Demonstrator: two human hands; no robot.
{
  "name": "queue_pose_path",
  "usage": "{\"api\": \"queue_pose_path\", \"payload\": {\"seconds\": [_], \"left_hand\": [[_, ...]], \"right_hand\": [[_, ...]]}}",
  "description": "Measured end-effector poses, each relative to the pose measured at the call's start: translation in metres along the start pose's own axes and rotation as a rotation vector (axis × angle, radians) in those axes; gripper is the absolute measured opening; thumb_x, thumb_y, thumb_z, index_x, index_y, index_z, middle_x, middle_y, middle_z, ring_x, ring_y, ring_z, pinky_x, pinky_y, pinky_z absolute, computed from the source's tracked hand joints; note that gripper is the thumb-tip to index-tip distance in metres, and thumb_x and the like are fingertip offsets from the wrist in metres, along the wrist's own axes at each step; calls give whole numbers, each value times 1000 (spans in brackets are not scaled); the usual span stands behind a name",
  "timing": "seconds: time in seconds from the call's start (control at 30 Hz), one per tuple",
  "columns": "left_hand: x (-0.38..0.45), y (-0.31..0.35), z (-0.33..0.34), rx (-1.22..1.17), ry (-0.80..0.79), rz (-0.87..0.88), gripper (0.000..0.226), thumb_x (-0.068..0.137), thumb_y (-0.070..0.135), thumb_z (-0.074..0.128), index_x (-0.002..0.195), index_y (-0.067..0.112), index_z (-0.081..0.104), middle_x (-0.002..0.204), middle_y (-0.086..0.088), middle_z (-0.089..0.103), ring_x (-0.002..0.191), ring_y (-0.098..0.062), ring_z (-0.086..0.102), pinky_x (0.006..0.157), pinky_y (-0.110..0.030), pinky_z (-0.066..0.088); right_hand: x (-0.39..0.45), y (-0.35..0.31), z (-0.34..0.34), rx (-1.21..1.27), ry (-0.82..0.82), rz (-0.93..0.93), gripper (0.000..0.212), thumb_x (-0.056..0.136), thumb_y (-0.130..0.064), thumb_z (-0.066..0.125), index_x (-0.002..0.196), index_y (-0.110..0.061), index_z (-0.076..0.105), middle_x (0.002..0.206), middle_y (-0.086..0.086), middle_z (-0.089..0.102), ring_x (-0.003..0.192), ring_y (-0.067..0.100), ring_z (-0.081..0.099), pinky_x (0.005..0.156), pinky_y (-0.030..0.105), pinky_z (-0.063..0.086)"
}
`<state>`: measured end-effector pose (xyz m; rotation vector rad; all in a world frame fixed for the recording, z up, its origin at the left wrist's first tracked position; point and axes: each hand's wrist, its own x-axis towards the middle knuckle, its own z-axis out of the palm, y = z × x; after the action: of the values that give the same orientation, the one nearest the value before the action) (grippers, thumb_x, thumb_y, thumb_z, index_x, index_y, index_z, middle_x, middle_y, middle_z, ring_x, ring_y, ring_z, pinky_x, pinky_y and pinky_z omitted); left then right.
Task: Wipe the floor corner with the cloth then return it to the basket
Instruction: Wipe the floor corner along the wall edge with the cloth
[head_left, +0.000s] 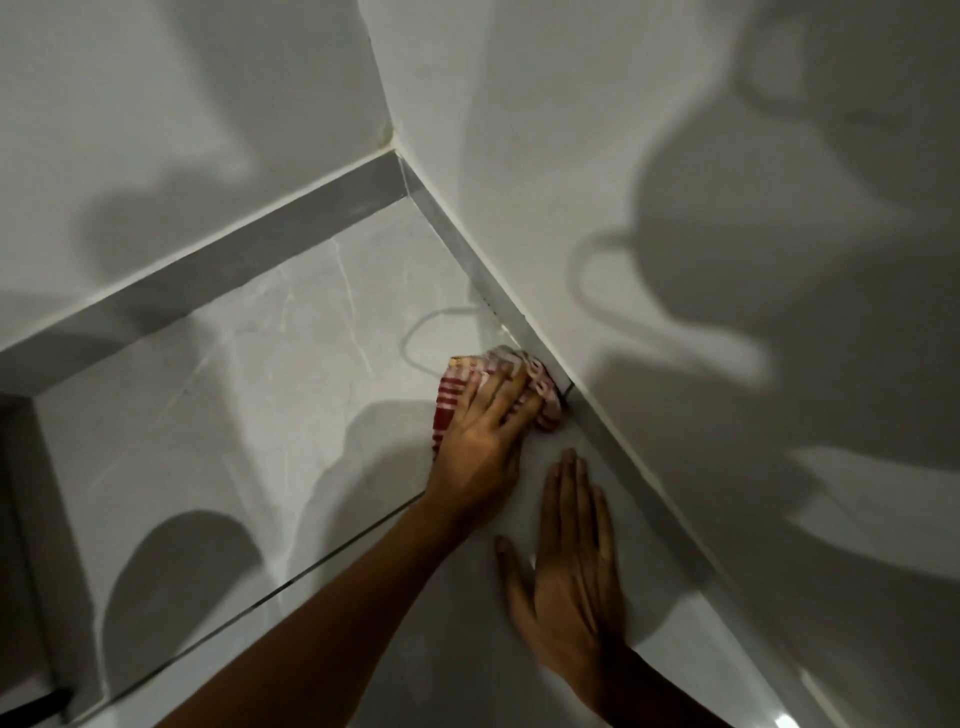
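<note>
A red-and-white checked cloth (540, 387) lies bunched on the pale marble floor (260, 395), pushed against the grey skirting (597, 431) of the right-hand wall. My left hand (480, 434) presses down on the cloth with its fingers spread over it. My right hand (569, 561) rests flat on the floor tile just below, fingers together and pointing at the skirting, holding nothing. The floor corner (408, 192) itself lies further away, up and to the left of the cloth. No basket is in view.
Two white walls meet at the corner, each with a grey skirting strip (234, 260). A dark grout line (311, 566) crosses the floor under my left forearm. A dark edge (21, 519) runs along the far left. Shadows fall over walls and floor.
</note>
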<state>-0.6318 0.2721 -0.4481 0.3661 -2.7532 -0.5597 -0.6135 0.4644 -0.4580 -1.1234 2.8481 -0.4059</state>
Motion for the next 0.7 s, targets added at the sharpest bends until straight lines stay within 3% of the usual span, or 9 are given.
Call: {"api": "queue_pose_path", "payload": {"seconds": [0.1, 0.23, 0.37, 0.57, 0.7], "left_hand": [[-5, -20, -13, 69, -67, 112, 51, 105, 15, 47, 156, 14, 54, 168, -14, 44, 159, -35, 37, 131, -56, 28], [24, -20, -15, 50, 58, -227, 55, 99, 14, 47, 152, 9, 59, 165, -20, 47, 156, -43, 40, 130, -58, 25], [39, 9, -2, -54, 61, -373, 51, 94, 14, 51, 142, 4, 66, 164, -23, 47, 156, -46, 37, 131, -56, 16], [-4, -7, -10, -96, -70, -8, 42, 111, 32, 50, 147, 17, 64, 169, -11, 44, 161, -31, 33, 132, -54, 21], [7, 8, -10, -169, -66, -201, 44, 106, 39, 51, 139, 18, 72, 166, -8, 49, 161, -29, 34, 133, -52, 16]], "right_hand": [[1, 0, -3, -34, -2, -1, 93, 109, -54, 53, 173, 5, 22, 186, 21, 14, 174, 33, 17, 137, 55, 30], [2, -1, -2, -48, -44, -10, 93, 110, -56, 48, 174, 4, 18, 187, 20, 11, 175, 33, 14, 136, 56, 32], [3, -2, -3, -76, -43, 3, 93, 110, -57, 51, 174, 3, 20, 186, 21, 14, 174, 33, 16, 136, 55, 32], [3, -4, -5, -70, -16, 15, 91, 109, -57, 47, 174, 3, 23, 185, 22, 19, 173, 33, 23, 135, 54, 33], [3, -3, -5, -93, -45, 18, 91, 110, -59, 45, 175, 1, 21, 186, 21, 18, 173, 32, 21, 138, 51, 24]]}}
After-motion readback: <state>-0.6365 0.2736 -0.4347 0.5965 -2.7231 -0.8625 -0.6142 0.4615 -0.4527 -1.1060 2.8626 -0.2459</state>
